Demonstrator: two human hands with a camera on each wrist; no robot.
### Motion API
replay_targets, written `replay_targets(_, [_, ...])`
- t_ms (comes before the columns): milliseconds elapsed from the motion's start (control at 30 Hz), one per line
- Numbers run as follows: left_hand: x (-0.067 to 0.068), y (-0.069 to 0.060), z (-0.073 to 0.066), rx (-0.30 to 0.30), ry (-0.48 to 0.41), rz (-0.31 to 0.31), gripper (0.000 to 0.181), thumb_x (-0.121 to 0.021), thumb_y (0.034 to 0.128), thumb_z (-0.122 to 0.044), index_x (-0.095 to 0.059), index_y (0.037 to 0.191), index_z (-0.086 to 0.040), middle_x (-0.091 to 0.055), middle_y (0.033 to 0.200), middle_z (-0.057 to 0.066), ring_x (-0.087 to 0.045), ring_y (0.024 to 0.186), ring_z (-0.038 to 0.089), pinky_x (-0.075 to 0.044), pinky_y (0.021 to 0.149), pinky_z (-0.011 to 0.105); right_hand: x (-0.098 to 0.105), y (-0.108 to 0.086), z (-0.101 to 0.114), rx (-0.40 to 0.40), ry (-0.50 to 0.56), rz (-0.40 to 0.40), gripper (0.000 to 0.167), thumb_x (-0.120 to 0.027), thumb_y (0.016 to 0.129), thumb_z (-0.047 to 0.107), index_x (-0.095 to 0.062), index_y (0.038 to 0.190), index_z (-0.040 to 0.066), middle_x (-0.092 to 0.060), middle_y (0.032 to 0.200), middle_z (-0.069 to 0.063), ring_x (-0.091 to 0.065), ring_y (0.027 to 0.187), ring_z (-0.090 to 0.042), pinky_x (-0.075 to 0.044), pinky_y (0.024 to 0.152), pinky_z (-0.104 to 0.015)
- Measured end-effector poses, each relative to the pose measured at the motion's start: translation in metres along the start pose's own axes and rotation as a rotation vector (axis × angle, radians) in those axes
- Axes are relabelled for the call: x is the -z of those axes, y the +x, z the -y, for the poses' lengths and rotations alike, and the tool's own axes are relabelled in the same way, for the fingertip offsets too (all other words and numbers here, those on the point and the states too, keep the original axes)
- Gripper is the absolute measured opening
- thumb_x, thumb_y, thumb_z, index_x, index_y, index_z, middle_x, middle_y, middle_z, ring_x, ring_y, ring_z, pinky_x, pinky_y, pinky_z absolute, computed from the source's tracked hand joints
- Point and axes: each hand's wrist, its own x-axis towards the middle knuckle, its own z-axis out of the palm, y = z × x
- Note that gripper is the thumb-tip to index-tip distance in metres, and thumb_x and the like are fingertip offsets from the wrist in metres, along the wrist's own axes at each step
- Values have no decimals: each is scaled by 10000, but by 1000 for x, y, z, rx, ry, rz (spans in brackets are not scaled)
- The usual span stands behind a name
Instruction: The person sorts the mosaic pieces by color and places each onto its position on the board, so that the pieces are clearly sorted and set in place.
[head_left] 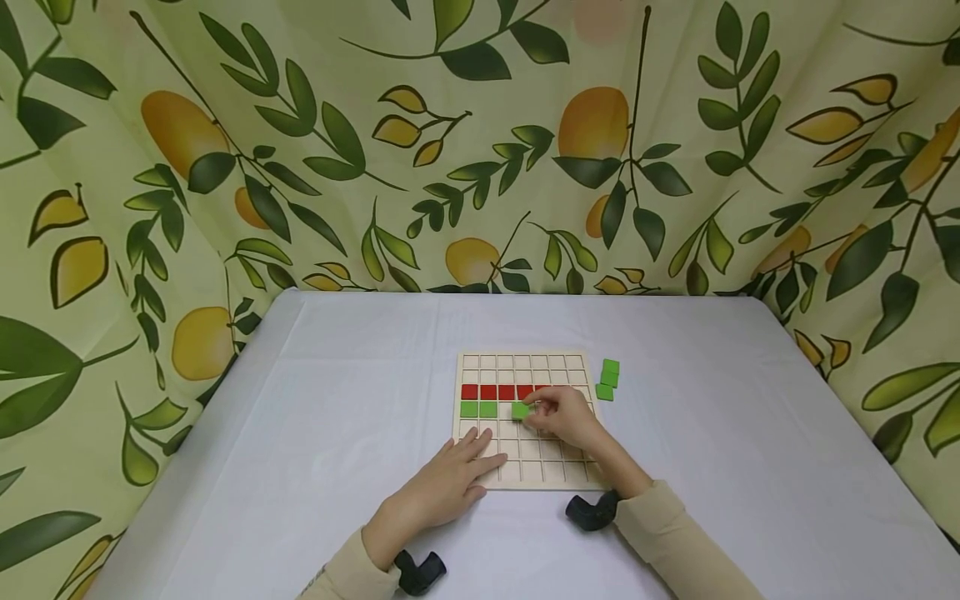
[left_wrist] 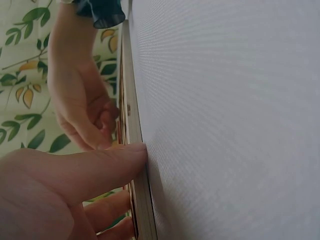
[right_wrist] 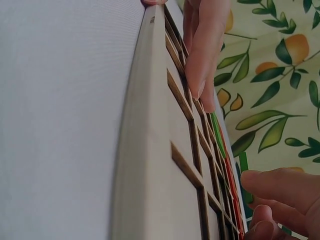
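Square green tile (head_left: 518,412), wooden grid (head_left: 532,472)

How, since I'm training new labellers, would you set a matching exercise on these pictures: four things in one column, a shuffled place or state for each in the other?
Things
1. Left hand
2. Right hand
3. Row of red tiles
4. Group of three green tiles

Places and states
A. On the white cloth, off the right side of the board
B. Pinching a single green tile
C. Fingers spread, at the board's near left corner
D. On the board, just beyond the row with two laid green tiles

Pairs: 1-C, 2-B, 3-D, 4-A
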Motion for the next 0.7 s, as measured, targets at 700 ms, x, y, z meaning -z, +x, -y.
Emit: replay_targets(700, [-1, 0, 1, -4, 4, 2, 481, -569, 954, -214, -481, 1426, -235, -326, 1586, 102, -275, 1494, 307, -299, 1180, 546, -11, 7, 8, 27, -44, -5, 234, -746, 788, 45, -723, 1017, -3, -563, 643, -24, -445, 566, -87, -354, 487, -168])
